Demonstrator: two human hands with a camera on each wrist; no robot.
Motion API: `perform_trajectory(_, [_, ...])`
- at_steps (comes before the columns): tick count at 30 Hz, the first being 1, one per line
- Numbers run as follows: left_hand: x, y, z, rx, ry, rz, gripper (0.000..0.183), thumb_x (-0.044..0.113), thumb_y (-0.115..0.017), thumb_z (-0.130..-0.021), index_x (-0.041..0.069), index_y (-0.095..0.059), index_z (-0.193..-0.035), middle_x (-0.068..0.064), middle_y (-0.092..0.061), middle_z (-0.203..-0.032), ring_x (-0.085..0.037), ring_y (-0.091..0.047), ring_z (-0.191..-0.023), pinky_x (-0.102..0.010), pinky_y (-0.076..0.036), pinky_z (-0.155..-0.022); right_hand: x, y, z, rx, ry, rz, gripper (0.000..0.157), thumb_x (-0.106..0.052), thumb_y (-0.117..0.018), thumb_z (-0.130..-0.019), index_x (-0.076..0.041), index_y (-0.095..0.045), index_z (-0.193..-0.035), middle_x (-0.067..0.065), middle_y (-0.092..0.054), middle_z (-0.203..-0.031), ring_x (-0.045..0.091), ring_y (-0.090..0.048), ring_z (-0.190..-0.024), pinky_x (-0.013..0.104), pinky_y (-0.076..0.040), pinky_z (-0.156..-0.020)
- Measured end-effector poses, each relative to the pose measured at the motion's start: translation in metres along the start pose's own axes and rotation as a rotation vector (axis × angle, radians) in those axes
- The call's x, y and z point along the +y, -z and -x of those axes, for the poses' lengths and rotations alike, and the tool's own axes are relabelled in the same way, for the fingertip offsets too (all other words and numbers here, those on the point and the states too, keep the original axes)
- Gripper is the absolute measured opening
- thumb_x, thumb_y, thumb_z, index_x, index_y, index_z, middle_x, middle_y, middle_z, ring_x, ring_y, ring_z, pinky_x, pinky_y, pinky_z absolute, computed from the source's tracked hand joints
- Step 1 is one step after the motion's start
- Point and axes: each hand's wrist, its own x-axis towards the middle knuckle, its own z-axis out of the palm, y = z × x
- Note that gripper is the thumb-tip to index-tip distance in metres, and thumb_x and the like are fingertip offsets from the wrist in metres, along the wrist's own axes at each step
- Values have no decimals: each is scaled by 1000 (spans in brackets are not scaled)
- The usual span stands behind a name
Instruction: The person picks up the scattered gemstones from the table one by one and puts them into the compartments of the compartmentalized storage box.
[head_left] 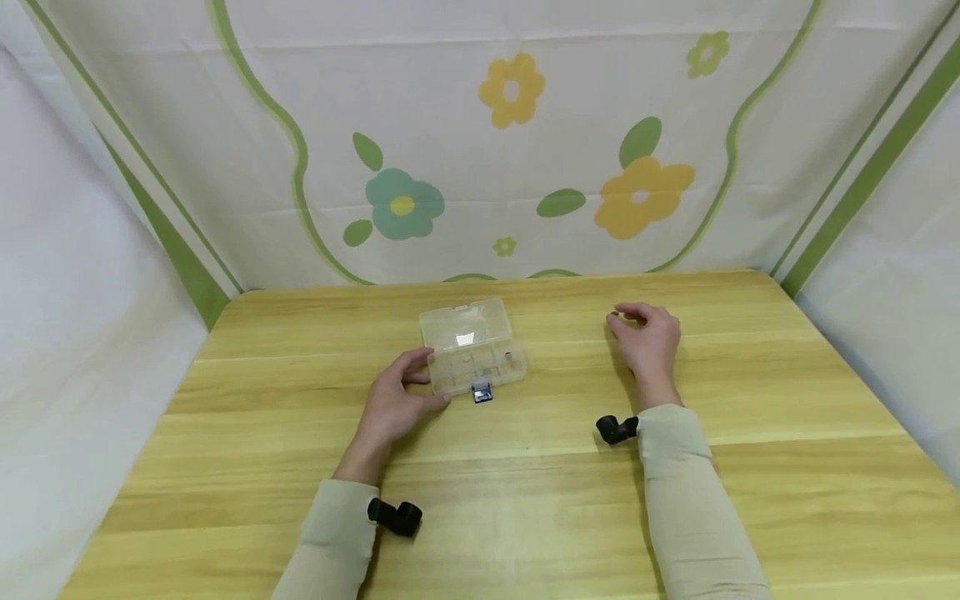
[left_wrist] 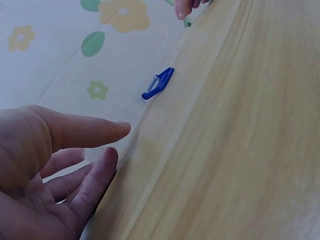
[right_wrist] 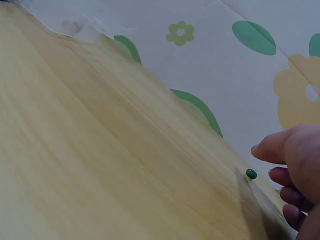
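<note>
A clear plastic compartment box (head_left: 465,365) lies on the table with its lid (head_left: 465,323) folded open toward the back. A blue latch-like piece (head_left: 482,392) juts from its front side; the left wrist view shows this blue piece (left_wrist: 159,84) too. My left hand (head_left: 397,396) grips the box's left end, thumb at the front corner and fingers at the back. Over to the right, my right hand (head_left: 645,333) has thumb and forefinger parted around a tiny green bead (right_wrist: 251,173). In the right wrist view the bead shows just past the fingertips, with a gap to them.
One small dark item (head_left: 508,356) sits in a right-hand compartment of the box. A white curtain with printed flowers (head_left: 512,90) hangs behind the wooden table (head_left: 525,500). Black wrist cameras (head_left: 617,429) are strapped over both sleeves.
</note>
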Motion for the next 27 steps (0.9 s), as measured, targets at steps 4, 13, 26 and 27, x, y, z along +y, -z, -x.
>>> perform_trajectory(4, [1, 0, 0, -3, -2, -5, 77, 1, -89, -84, 15, -58, -153, -15, -67, -141, -32, -64, -125, -47, -50, -107, 0, 1, 0, -6, -25, -12, 33, -25, -76, -100, -10, -77, -129, 16, -67, -133, 34, -49, -128, 35, -40, -97])
perform_trajectory(13, [1, 0, 0, 2, -6, -7, 76, 1, -89, -84, 14, -59, -152, -18, -68, -135, -32, -64, -123, -44, -50, -104, 3, 2, -3, -59, -37, 13, 40, -26, -73, -102, -8, -73, -137, 19, -66, -136, 37, -50, -133, 44, -45, -105])
perform_trajectory(26, [-1, 0, -2, 3, 12, 3, 76, 1, -89, -84, 17, -59, -152, -15, -67, -137, -31, -63, -125, -45, -50, -105, 7, 0, -10, -90, -20, 105, 43, -28, -71, -102, -6, -72, -139, 20, -66, -136, 41, -45, -136, 53, -41, -111])
perform_trajectory(27, [-1, 0, -2, 3, 12, 2, 76, 1, -89, -84, 17, -59, -153, -15, -67, -137, -31, -63, -125, -45, -50, -105, 7, 0, -10, -89, -13, 122, 43, -28, -71, -102, -6, -72, -139, 20, -66, -135, 42, -45, -136, 54, -40, -112])
